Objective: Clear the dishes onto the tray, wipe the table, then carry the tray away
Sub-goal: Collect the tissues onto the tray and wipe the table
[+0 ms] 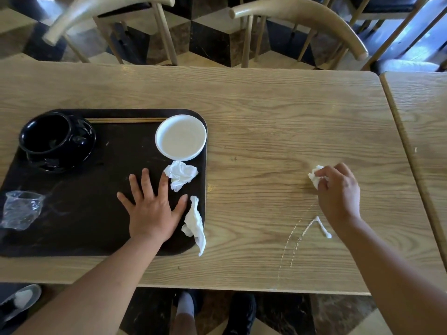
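A dark brown tray (96, 233) lies on the left of the wooden table (266, 105). On it stand a black pot (55, 139), a white plate (181, 137), wooden chopsticks (125, 120) along the far rim, a crushed clear plastic cup (20, 210) and two crumpled white napkins (181, 174) (195, 224). My left hand (152, 211) rests flat on the tray, fingers spread, holding nothing. My right hand (337, 192) presses a wadded white tissue (314, 176) onto the table's right half. White twisted shreds of tissue (319, 226) and crumb trails lie just near of that hand.
Two pale wooden chairs (302, 22) (108, 18) stand at the table's far edge. A second table (420, 131) abuts on the right. Shoes (242, 313) show on the patterned floor below the near edge.
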The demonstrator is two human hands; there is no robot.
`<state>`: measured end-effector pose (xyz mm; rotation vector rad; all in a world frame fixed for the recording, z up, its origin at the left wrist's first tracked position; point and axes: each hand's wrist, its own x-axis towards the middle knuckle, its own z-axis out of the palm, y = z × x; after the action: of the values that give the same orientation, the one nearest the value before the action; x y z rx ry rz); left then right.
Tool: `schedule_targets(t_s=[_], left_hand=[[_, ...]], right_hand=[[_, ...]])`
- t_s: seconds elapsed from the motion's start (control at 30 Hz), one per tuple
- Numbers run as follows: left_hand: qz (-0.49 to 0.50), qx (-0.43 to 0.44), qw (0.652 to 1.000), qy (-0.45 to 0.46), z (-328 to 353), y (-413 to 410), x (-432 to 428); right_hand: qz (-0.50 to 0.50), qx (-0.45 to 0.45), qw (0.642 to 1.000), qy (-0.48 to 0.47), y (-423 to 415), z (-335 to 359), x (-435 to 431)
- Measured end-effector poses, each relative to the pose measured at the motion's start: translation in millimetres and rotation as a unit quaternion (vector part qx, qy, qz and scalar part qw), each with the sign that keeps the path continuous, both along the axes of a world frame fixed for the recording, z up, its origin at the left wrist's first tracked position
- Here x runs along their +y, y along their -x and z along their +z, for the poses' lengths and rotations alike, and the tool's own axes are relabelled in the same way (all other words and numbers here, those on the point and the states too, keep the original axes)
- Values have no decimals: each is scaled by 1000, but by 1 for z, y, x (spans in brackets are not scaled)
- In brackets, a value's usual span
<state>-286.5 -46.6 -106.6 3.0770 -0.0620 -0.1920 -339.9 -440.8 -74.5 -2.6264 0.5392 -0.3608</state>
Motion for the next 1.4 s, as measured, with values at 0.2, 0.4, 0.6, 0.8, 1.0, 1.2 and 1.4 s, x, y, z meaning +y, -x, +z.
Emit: schedule_targets(t_s=[0.2,0.4,0.6,0.8,1.0,1.2,1.4], left_hand=[[2,7,1000,-2,4,0,-1],[0,3,1000,-1,0,-1,1],[1,-5,1000,-3,-3,-2,3],[-3,-9,1000,5,-3,-1,2],[2,-13,1000,-1,-6,-3,3],[2,-14,1000,-9,-7,-3,3],[0,-14,1000,7,-7,-3,4]], right_hand=[[142,0,989,-25,68,4,77],[271,88,954,-94,163,7,127],[217,75,966,-121,142,30,85],[34,-23,999,-29,47,26,-6],[-35,16,999,-3,16,4,-17],[112,-17,994,3,87,5,50],[263,58,962,-40,176,1,102]])
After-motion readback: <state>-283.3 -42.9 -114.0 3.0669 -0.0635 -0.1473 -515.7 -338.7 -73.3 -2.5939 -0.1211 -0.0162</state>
